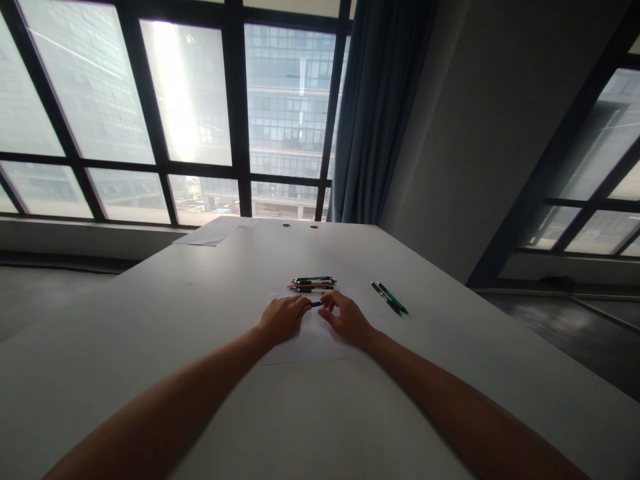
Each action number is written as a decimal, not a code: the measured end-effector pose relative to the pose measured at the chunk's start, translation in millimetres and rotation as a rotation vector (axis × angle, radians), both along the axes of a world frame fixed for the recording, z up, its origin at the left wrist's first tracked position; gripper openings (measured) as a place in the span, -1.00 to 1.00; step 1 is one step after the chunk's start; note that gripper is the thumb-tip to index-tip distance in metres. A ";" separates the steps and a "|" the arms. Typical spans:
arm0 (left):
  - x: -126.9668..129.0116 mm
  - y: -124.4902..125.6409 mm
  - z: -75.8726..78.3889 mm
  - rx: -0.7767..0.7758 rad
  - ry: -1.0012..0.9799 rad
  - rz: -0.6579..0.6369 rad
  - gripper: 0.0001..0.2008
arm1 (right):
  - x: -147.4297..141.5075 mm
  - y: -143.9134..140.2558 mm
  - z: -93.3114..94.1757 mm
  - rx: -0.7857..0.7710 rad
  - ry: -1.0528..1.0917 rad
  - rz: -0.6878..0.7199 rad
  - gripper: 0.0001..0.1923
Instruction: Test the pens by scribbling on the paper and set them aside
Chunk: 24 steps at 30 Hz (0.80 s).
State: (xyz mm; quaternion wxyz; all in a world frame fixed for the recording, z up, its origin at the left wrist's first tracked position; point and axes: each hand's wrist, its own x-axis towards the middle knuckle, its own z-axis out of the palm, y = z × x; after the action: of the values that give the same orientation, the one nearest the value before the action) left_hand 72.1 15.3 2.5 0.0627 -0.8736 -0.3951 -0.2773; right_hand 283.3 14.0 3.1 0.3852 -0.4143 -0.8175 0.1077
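Observation:
A dark pen (316,304) lies crosswise between my two hands, low over a white sheet of paper (305,348). My left hand (284,318) is closed around the pen's left end. At its right end, the thumb and fingers of my right hand (347,317) pinch it. My fingers hide both ends of the pen. Just beyond my hands, several pens (313,283) lie side by side in a small stack, roughly parallel to the table's far edge. To the right of my right hand, a few more pens (390,298), dark and green, lie slanted.
The white table (225,417) stretches toward the windows. Loose papers (213,231) lie at its far left corner. Two small round discs (300,225) sit near the far edge. A blue curtain (370,120) hangs behind, beside a grey pillar (465,133).

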 end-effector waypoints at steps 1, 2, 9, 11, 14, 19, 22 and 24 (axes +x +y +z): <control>0.0 0.0 -0.1 -0.001 0.003 -0.003 -0.72 | 0.0 0.2 -0.1 -0.012 -0.019 -0.008 -0.87; 0.0 0.0 -0.2 -0.004 0.008 -0.006 -0.72 | 0.1 0.3 -0.1 -0.012 -0.030 -0.020 -0.87; 0.7 -0.2 1.2 -0.030 0.008 0.011 -0.71 | 0.0 0.6 -0.2 0.004 -0.038 -0.044 -0.87; 0.8 -0.3 1.6 -0.040 0.016 0.010 -0.71 | -0.1 0.4 -0.3 0.014 -0.035 -0.063 -0.91; 0.9 -0.3 1.6 -0.052 0.011 0.027 -0.71 | -0.5 0.1 -0.1 0.024 -0.018 -0.062 -0.83; 1.0 -0.2 1.0 -0.057 0.027 0.021 -0.71 | -0.6 1.1 -0.3 0.003 -0.026 -0.063 -0.94; 1.0 0.2 1.0 -0.056 0.016 0.025 -0.71 | -0.5 1.3 -0.9 0.015 0.008 -0.034 -0.85; 0.9 0.5 1.0 -0.056 0.012 0.028 -0.70 | -0.5 0.8 -0.9 -0.005 0.017 -0.018 -0.86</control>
State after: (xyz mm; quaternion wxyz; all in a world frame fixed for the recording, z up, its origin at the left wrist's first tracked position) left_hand 73.0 15.8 3.5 0.0446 -0.8710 -0.4145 -0.2598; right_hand 282.8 14.8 2.2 0.3921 -0.4219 -0.8101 0.1099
